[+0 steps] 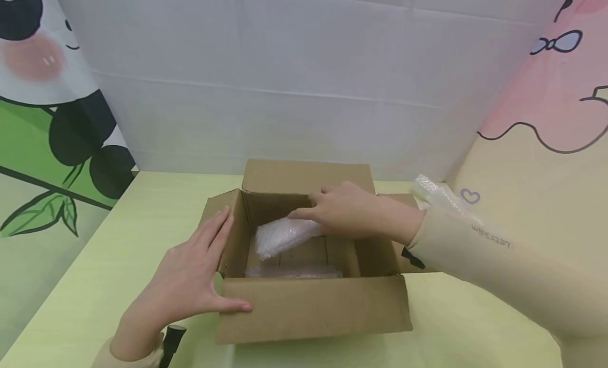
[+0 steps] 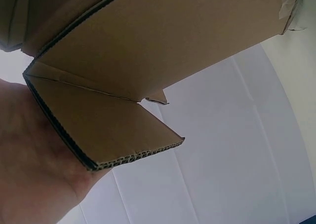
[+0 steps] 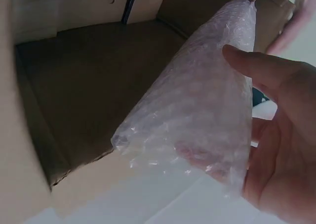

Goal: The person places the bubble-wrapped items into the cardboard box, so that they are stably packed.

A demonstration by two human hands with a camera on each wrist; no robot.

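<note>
An open cardboard box [image 1: 313, 307] stands on the table with its flaps folded out. My left hand [image 1: 185, 278] rests at its left front corner, straight fingers along the left flap [image 2: 98, 120] and thumb on the front flap. Over the box's inside, my right hand [image 1: 344, 212] holds a folded piece of clear bubble wrap [image 1: 285, 235]. In the right wrist view, the thumb lies on the near face of the bubble wrap [image 3: 197, 95], and fingers show through from behind. A second strip of bubble wrap [image 1: 294, 272] lies inside along the front wall.
Another roll of bubble wrap [image 1: 442, 196] is at the back right, partly behind my right sleeve. The pale yellow table [image 1: 157, 220] meets a white backdrop [image 1: 294, 125] behind the box. Cartoon-printed panels flank both sides.
</note>
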